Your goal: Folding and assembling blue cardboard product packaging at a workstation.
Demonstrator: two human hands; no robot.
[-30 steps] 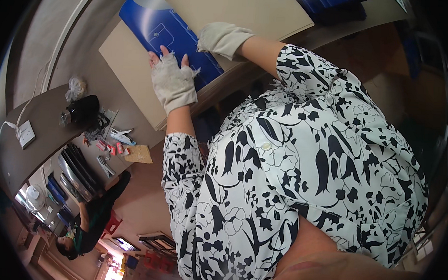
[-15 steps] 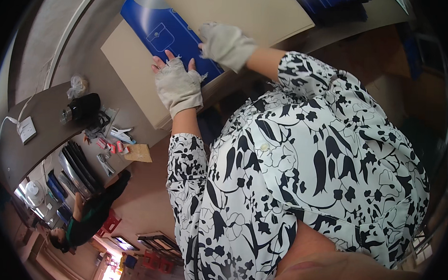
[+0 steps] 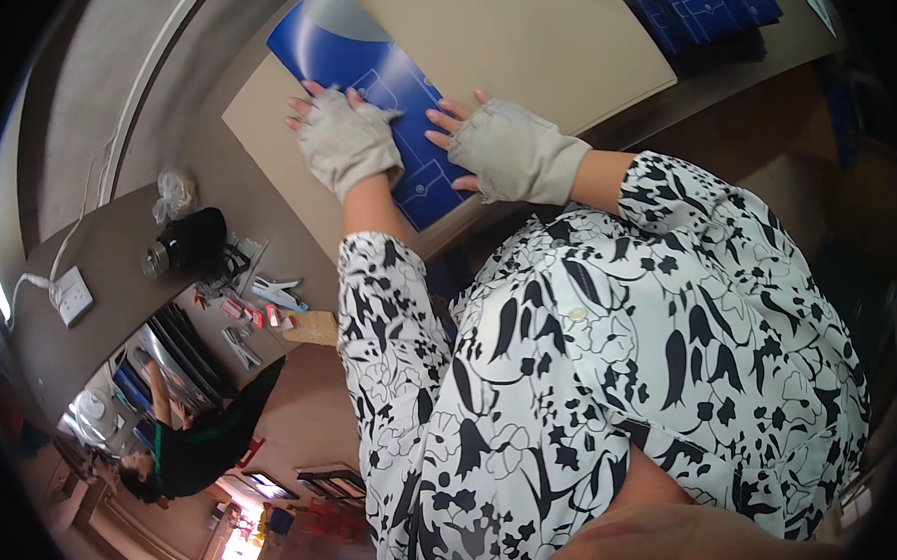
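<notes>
A glossy blue printed sheet [image 3: 356, 61] with white pocket outlines and a grey curved patch lies on large beige boards [image 3: 569, 45]. My left hand [image 3: 349, 144], in a pale fingerless glove with frayed edges, rests over the sheet's left edge, its fingers apart. Gloved the same way, my right hand [image 3: 514, 151] lies at the sheet's right edge. Its fingers are spread, with the tips on or just over the blue surface. Neither hand grips anything.
More blue printed sheets [image 3: 705, 21] are stacked at the far right. To the left on the grey table are a black jar [image 3: 188, 244], a clear plastic bag [image 3: 175, 196], a stapler-like tool [image 3: 280, 293] and a power socket [image 3: 71, 296]. Beyond, a co-worker [image 3: 211, 445] bends over dark folders.
The whole view has shifted a little. My left hand has slid up to the sheet's left edge, while my right hand has come nearer to me along the right edge, fingers spreading.
</notes>
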